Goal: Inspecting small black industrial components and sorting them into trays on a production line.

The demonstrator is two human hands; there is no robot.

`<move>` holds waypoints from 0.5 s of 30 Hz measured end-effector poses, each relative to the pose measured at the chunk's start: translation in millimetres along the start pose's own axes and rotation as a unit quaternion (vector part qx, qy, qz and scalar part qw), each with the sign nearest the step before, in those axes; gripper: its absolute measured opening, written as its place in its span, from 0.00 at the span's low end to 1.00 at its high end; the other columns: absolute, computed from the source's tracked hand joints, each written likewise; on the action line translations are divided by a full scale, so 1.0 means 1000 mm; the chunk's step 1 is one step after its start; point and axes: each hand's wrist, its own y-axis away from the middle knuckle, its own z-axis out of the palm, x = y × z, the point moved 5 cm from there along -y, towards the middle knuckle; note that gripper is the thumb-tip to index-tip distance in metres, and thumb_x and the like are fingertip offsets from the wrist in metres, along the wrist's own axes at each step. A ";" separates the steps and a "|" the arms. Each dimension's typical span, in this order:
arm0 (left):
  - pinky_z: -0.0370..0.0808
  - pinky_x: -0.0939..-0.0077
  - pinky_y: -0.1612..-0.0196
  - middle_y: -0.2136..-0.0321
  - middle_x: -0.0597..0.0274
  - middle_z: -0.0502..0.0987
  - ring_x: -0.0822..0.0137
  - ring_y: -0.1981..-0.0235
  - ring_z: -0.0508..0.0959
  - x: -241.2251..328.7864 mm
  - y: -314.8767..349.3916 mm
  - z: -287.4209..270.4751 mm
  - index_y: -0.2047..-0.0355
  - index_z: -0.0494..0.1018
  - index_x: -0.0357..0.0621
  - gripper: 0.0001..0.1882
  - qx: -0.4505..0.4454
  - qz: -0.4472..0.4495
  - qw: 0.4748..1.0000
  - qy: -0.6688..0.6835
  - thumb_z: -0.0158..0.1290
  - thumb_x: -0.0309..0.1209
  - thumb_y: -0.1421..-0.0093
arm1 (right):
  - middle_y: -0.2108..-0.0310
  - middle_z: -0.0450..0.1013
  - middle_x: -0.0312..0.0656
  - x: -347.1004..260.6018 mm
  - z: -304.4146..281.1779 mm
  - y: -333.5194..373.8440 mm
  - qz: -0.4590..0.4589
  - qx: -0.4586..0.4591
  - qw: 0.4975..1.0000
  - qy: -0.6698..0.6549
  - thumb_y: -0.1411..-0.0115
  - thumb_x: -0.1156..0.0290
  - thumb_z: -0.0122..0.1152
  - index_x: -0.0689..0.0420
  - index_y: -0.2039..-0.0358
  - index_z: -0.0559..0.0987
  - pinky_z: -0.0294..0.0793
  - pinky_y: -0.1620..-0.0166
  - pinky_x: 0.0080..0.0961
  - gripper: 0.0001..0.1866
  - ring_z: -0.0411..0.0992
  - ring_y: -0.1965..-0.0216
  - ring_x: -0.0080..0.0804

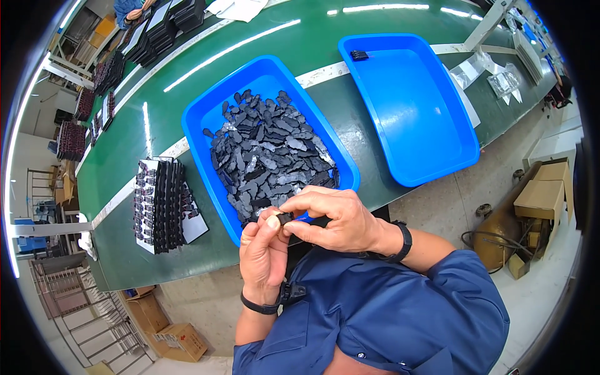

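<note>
A small black piece (284,218) is pinched between my two hands, over the near edge of a blue tray (251,77). My left hand (265,251) grips it from the left with thumb and fingers. From the right, my right hand (334,217) closes thumb and fingertips on the same piece. My fingers cover much of it, so its full shape is hidden. Many flat, irregular dark grey pieces (269,150) lie heaped in the tray, just beyond my hands.
A second blue tray (420,122) stands to the right, with a few black pieces (359,55) in its far left corner. Rows of black parts (165,203) with white sheets stand left on the green table (125,250). Another person's sleeve (127,7) shows far left.
</note>
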 end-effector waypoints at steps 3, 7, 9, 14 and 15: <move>0.83 0.69 0.55 0.55 0.59 0.83 0.64 0.57 0.83 -0.001 0.000 0.003 0.66 0.85 0.55 0.14 -0.002 0.011 1.000 -0.007 0.58 0.17 0.35 | 0.59 0.81 0.46 0.002 0.003 -0.001 -0.015 0.026 0.999 -0.014 0.43 0.78 0.73 0.65 0.55 0.83 0.81 0.60 0.24 0.15 0.81 0.63 0.30; 0.83 0.69 0.54 0.55 0.59 0.82 0.64 0.57 0.83 0.002 0.000 0.006 0.65 0.84 0.51 0.12 -0.004 0.032 0.999 -0.016 0.58 0.16 0.35 | 0.59 0.82 0.45 0.006 0.003 0.000 0.002 0.036 0.999 -0.007 0.43 0.78 0.72 0.63 0.56 0.83 0.79 0.63 0.22 0.14 0.80 0.66 0.26; 0.83 0.70 0.53 0.55 0.58 0.82 0.65 0.56 0.83 0.005 -0.001 0.010 0.64 0.84 0.46 0.10 -0.006 0.041 0.999 -0.035 0.58 0.15 0.36 | 0.60 0.82 0.45 0.008 0.002 0.001 0.024 0.028 0.999 -0.004 0.43 0.78 0.71 0.63 0.56 0.83 0.79 0.64 0.21 0.14 0.79 0.67 0.24; 0.82 0.71 0.52 0.54 0.55 0.82 0.65 0.55 0.83 0.016 -0.002 0.018 0.62 0.83 0.38 0.08 -0.021 0.089 0.982 -0.166 0.60 0.14 0.38 | 0.61 0.82 0.43 0.010 -0.001 0.000 0.078 -0.006 0.997 -0.004 0.43 0.77 0.70 0.63 0.56 0.84 0.76 0.65 0.19 0.13 0.76 0.69 0.17; 0.82 0.72 0.52 0.54 0.54 0.82 0.64 0.55 0.83 0.017 -0.003 0.016 0.61 0.83 0.38 0.08 -0.047 0.099 0.977 -0.182 0.61 0.14 0.38 | 0.61 0.82 0.42 0.010 -0.002 0.000 0.083 -0.016 0.996 -0.007 0.43 0.77 0.69 0.63 0.56 0.84 0.76 0.65 0.19 0.13 0.76 0.70 0.16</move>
